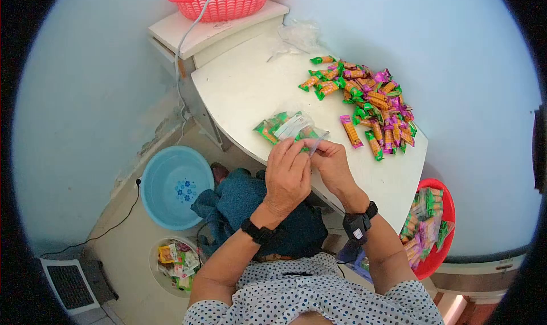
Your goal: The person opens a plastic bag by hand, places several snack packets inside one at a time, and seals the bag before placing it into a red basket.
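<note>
A clear plastic bag (289, 125) with several green-and-orange wrapped snacks inside lies at the front edge of the white table (239, 91). Both hands are at its near end. My left hand (288, 174) has its fingers together over the bag's edge. My right hand (331, 164) pinches the bag's edge between thumb and forefinger. To the right, a large pile of snacks in green and purple wrappers (376, 100) spreads over the table, with a purple one (351, 131) lying nearest the hands.
An empty-looking clear bag (297, 37) lies at the back of the table. A red basket (228, 7) stands behind on a white cabinet. Below are a blue basin (156, 174), a bin of wrappers (179, 265) and a red basin (447, 211) of filled bags.
</note>
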Motion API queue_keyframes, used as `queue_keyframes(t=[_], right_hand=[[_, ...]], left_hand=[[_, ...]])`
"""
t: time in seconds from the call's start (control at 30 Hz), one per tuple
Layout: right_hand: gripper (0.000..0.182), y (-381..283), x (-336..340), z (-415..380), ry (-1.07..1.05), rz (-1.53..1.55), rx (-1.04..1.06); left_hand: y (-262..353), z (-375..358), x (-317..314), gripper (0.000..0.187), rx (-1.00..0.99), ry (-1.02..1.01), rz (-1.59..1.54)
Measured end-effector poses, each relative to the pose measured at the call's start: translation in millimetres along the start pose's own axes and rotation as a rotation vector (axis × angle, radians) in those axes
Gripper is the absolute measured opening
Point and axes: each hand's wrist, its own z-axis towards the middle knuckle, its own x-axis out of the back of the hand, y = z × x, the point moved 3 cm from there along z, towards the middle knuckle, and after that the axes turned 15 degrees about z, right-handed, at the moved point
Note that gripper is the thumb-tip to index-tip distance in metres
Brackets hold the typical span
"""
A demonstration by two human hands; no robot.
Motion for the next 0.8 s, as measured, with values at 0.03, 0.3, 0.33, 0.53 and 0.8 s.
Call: queue_keyframes(t=[0.03, 0.3, 0.33, 0.53, 0.8], right_hand=[[0.029, -1, -2, 0, 0.008, 0.013, -0.001], [0.024, 5, -6, 12, 0.039, 0.09, 0.007], [0.023, 5, -7, 13, 0.038, 0.103, -0.004], [0.022, 6, -8, 18, -0.028, 0.021, -0.047], [0.021, 4, 5, 10, -0.038, -0.084, 0.031]], left_hand=[[0, -1, -1, 0.013, -0.002, -0.003, -0.005], [-3, -1, -8, 0.014, -0.043, -0.005, 0.01], [-3, 1, -7, 0.014, -0.057, -0.001, 0.021], [-11, 1, -11, 0.014, -0.077, -0.048, 0.038], [-12, -7, -14, 0.017, -0.084, -0.054, 0.091]])
